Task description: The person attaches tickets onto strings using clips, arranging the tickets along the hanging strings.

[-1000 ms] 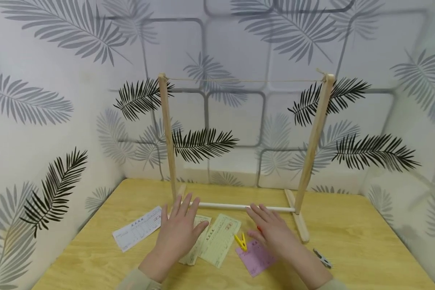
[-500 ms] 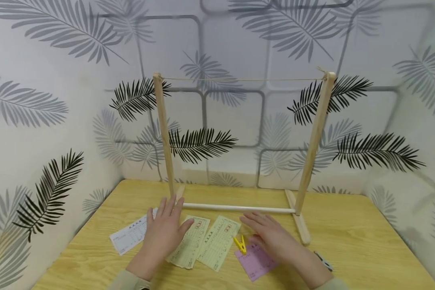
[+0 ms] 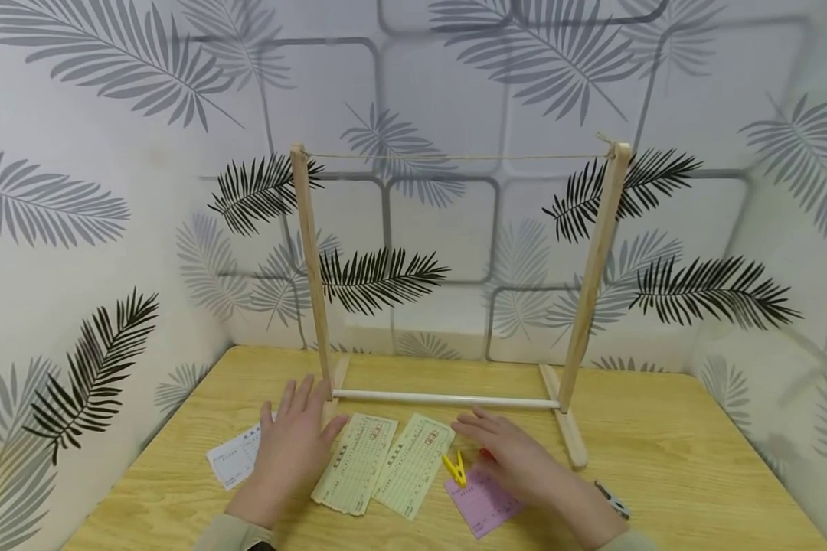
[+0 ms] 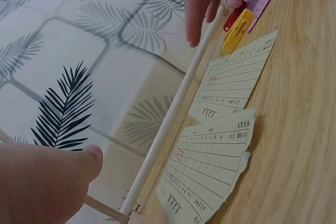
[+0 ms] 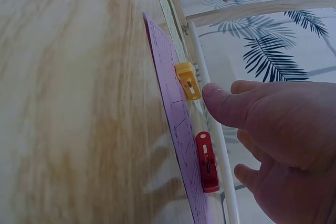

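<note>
My left hand (image 3: 289, 451) hovers with spread fingers over a white printed slip (image 3: 231, 462), hiding its right part. To its right lie a cream slip (image 3: 358, 468) with a ragged lower edge and a pale green slip (image 3: 413, 468); both bear red stamps. Over the pink slip (image 3: 481, 505) is my right hand (image 3: 513, 463), fingers loosely extended and holding nothing. A yellow clothespin (image 3: 455, 468) lies at the pink slip's upper left edge. Partly under the right hand is a red clothespin (image 5: 208, 162), plain in the right wrist view.
A wooden frame stands behind the slips, with two posts (image 3: 596, 275), a thin string (image 3: 455, 158) across the top and a white bar (image 3: 441, 398) low down. A grey clothespin (image 3: 612, 499) lies beside the right forearm. Patterned walls border the wooden table (image 3: 682, 459).
My left hand has moved left, uncovering the cream slip and covering more of the white one. The right hand has shifted only slightly. The slips and clothespins lie as before.
</note>
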The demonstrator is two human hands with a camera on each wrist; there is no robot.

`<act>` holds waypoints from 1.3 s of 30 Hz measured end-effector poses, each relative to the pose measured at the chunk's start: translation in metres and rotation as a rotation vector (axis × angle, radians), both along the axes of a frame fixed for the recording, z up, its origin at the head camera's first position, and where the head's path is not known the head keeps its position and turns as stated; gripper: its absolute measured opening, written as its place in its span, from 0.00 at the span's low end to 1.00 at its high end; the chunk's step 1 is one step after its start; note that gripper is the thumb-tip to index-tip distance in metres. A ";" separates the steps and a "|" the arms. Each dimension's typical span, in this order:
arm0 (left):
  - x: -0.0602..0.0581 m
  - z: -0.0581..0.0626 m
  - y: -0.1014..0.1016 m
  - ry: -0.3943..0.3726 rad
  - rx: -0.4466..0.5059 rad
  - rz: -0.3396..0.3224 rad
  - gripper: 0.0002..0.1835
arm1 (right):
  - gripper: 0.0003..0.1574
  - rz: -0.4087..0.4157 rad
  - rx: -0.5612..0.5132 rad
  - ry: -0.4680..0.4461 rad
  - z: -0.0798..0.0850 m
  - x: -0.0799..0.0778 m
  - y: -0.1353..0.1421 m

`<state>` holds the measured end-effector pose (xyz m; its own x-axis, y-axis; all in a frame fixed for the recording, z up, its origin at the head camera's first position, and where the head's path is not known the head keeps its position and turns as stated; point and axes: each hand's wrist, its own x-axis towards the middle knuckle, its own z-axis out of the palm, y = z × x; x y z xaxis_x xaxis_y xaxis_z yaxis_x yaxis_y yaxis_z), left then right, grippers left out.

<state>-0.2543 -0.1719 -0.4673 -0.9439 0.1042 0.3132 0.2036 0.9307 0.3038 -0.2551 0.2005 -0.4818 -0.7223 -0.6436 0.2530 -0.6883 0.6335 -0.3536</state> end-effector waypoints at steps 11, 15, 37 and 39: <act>-0.012 -0.004 -0.025 -0.064 0.047 0.027 0.41 | 0.42 0.027 -0.008 -0.075 -0.001 -0.003 -0.001; -0.014 -0.004 -0.037 -0.090 0.076 0.044 0.41 | 0.42 0.037 -0.010 -0.094 -0.001 -0.003 0.000; -0.024 -0.017 -0.084 -0.044 0.066 0.123 0.39 | 0.37 0.014 -0.029 -0.202 -0.004 -0.007 0.001; -0.025 -0.018 -0.088 -0.057 0.073 0.138 0.39 | 0.37 0.016 -0.029 -0.201 -0.004 -0.008 0.001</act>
